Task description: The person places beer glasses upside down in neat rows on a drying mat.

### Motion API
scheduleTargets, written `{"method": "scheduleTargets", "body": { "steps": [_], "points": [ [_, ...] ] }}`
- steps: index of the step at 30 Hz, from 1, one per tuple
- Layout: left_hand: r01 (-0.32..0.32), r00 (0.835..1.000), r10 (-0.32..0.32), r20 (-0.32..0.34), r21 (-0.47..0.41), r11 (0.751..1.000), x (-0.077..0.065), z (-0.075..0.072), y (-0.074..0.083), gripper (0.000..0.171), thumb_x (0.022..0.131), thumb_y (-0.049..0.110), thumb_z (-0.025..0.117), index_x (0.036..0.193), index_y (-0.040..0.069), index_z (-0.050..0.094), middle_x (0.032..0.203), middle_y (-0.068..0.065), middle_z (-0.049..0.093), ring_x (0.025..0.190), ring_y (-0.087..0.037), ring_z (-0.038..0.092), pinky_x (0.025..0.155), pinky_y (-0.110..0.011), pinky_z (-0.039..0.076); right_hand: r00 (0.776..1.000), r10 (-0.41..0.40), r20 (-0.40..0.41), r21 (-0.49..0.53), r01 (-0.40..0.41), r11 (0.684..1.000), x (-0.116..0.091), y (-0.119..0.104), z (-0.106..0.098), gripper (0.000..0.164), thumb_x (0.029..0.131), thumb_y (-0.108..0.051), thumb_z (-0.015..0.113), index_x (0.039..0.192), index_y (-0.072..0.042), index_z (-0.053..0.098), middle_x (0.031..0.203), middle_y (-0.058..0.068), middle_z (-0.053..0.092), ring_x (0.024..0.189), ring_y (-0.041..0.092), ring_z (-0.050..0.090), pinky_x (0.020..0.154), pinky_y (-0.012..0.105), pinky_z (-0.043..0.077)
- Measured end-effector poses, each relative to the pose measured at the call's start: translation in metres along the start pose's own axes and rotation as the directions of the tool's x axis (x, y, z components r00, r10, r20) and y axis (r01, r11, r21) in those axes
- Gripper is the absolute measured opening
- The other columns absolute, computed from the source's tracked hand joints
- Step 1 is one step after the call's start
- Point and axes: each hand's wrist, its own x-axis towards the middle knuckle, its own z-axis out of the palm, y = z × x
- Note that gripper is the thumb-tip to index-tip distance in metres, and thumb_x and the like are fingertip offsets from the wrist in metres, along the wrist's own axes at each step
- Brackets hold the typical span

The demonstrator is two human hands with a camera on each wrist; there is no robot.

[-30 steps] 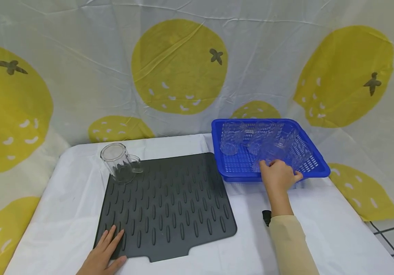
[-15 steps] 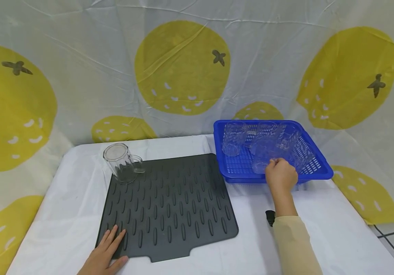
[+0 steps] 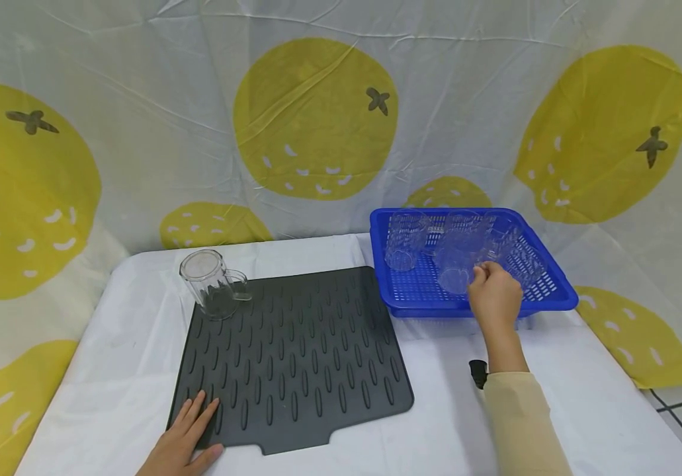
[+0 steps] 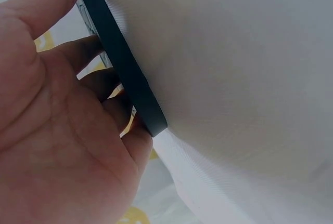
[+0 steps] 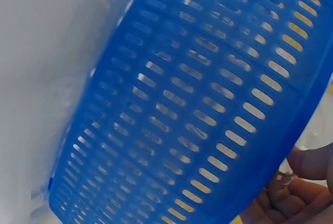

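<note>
My left hand (image 3: 183, 439) rests with spread fingers on the near left corner of a dark grey drying mat (image 3: 293, 350). In the left wrist view, the left fingers (image 4: 83, 52) lie along the mat's edge (image 4: 125, 68). Over the front rim of a blue plastic basket (image 3: 426, 308), my right hand (image 3: 494, 294) pinches the handle of a clear glass mug (image 3: 454, 279). The right wrist view shows the thumb and curled fingers of the right hand (image 5: 291, 195) around a piece of the clear glass (image 5: 281, 180), mostly behind the basket wall.
Several more clear glasses (image 3: 401, 248) stand in the basket. A glass mug (image 3: 212, 284) stands on the mat's far left corner, its handle pointing right. A small black object (image 3: 478, 373) shows beside the right wrist. A white cloth (image 3: 96, 370) covers the table.
My right fingers have curled round the mug's handle, and the hand has moved slightly right and up. The left hand has stayed on the mat. The head view has shifted a little.
</note>
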Motion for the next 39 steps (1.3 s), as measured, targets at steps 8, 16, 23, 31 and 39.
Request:
{"method": "scheduleTargets", "body": {
  "steps": [8,16,23,31,39],
  "points": [
    [-0.012,1.0,0.011,-0.023,-0.011,1.0,-0.002,0.0,0.0,0.074,0.088,0.043,0.068,0.142,-0.003,0.047,0.147,-0.036,0.031,0.132,-0.061,0.024,0.092,-0.071,0.036,0.998,-0.056,-0.029,0.211,0.061,0.975,0.001,-0.008,-0.012,0.034,0.103,-0.015,0.05,0.123,0.009,0.061,0.106,0.027,0.066,0.097,0.041,0.061,0.081,0.048,0.049],
    [0.045,0.998,-0.045,0.035,0.001,0.999,0.001,-0.005,0.007,0.079,0.088,0.046,0.068,0.146,0.0,0.042,0.152,-0.032,0.026,0.136,-0.057,0.02,0.094,-0.072,0.033,0.992,-0.121,0.047,0.293,0.102,0.951,0.001,-0.023,-0.024,0.036,0.104,-0.022,0.049,0.127,0.004,0.061,0.108,0.022,0.068,0.096,0.03,0.062,0.071,0.02,0.042],
    [0.068,0.997,-0.068,0.044,-0.007,0.998,0.001,-0.008,0.012,0.08,0.087,0.045,0.069,0.147,0.001,0.04,0.153,-0.031,0.024,0.137,-0.056,0.018,0.096,-0.072,0.032,0.981,-0.174,0.087,0.333,0.136,0.933,-0.001,-0.035,-0.03,0.038,0.104,-0.025,0.05,0.127,0.003,0.061,0.107,0.021,0.068,0.092,0.018,0.061,0.073,0.019,0.044],
    [0.069,0.997,-0.069,0.044,0.008,0.998,0.001,-0.009,0.013,0.08,0.087,0.044,0.07,0.148,0.001,0.039,0.154,-0.03,0.023,0.138,-0.055,0.018,0.097,-0.071,0.032,0.962,-0.245,0.12,0.329,0.194,0.924,-0.002,-0.042,-0.03,0.04,0.104,-0.025,0.048,0.129,0.003,0.06,0.107,0.022,0.068,0.092,0.02,0.064,0.066,0.018,0.042],
    [0.071,0.996,-0.071,0.047,0.002,0.997,-0.001,-0.007,0.012,0.08,0.087,0.044,0.07,0.148,0.001,0.039,0.153,-0.031,0.023,0.137,-0.056,0.018,0.096,-0.072,0.032,0.931,-0.328,0.16,0.368,0.252,0.895,-0.006,-0.047,-0.025,0.038,0.103,-0.026,0.052,0.125,0.005,0.062,0.103,0.022,0.068,0.092,0.032,0.064,0.064,0.015,0.042]
  ]
}}
